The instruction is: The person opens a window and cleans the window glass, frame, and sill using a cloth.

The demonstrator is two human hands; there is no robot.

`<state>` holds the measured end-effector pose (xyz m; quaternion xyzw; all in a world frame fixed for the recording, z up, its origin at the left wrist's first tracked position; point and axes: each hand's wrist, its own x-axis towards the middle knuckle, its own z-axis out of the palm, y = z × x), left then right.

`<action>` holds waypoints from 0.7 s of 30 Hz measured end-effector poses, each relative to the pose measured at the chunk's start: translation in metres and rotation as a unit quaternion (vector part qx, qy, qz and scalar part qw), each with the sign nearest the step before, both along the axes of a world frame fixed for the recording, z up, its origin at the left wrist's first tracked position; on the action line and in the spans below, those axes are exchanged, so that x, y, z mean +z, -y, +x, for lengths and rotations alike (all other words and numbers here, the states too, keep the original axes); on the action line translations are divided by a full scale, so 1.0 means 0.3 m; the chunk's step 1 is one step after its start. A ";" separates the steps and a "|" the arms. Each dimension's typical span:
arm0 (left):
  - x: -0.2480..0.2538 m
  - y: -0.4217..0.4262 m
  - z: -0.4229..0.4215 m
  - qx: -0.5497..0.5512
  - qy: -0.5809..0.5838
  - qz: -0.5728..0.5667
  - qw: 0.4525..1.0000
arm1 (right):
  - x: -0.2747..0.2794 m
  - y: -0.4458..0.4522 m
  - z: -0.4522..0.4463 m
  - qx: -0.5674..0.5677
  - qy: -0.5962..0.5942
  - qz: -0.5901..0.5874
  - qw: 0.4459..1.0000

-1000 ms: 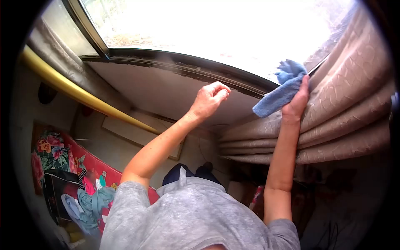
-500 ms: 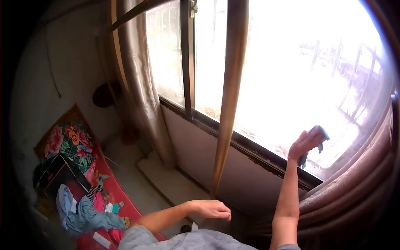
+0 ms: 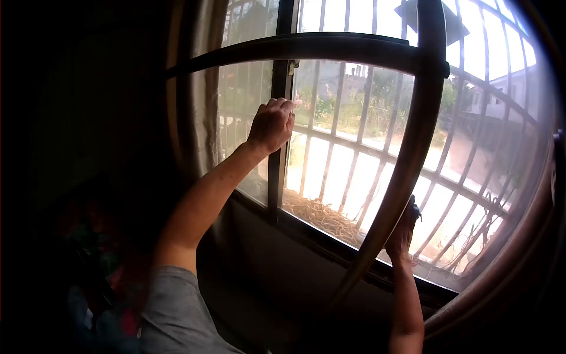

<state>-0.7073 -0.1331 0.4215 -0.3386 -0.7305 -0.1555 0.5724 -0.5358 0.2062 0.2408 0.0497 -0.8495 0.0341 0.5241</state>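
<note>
My left hand is raised to the upright window frame, its fingers curled at the frame's edge just below a small latch. My right hand is lower and to the right, against the window glass. A dark cloth shows at its fingertips. A slanted wooden post in front covers part of that hand, so some fingers are hidden.
A wooden crossbar joins the post at head height. Metal bars stand outside the glass, with dry straw at their foot. A curtain hangs at the left, another at the lower right. The room's left side is dark.
My left hand has risen from in front of my body to the window frame. My right hand has shifted left with the cloth, partly behind the post. The view has tilted up.
</note>
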 end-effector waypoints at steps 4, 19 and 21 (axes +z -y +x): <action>0.300 -0.071 -0.201 0.174 -0.094 -0.057 0.979 | -0.018 -0.046 -0.007 -0.021 0.051 0.020 0.998; 0.708 -0.158 -0.396 0.433 -0.005 -0.290 0.853 | -0.064 -0.115 -0.042 -0.041 0.085 0.019 0.995; 0.707 -0.134 -0.373 0.399 -0.008 -0.306 0.865 | -0.073 -0.119 -0.038 -0.019 0.087 -0.005 0.996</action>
